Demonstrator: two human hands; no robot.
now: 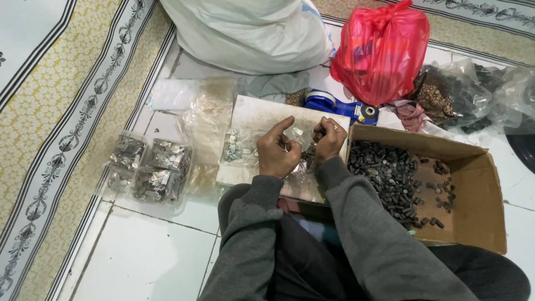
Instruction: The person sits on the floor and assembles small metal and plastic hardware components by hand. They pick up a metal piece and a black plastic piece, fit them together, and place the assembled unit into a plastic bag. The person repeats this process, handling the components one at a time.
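Note:
My left hand (277, 149) and my right hand (329, 140) are held close together above a pale flat board (253, 108). Between them they pinch a small clear plastic bag (297, 135) with small metal pieces in it. More small shiny metal pieces (237, 146) lie on the board just left of my left hand. Both arms wear grey sleeves. What my fingertips grip inside the bag is hidden.
A cardboard box (473, 189) of small dark cylindrical parts (384, 173) sits at the right. Filled clear bags (150, 164) lie at the left on white tiles. Behind are a white sack (251, 30), a red plastic bag (382, 50), a blue tape dispenser (334, 103) and dark bags (462, 95).

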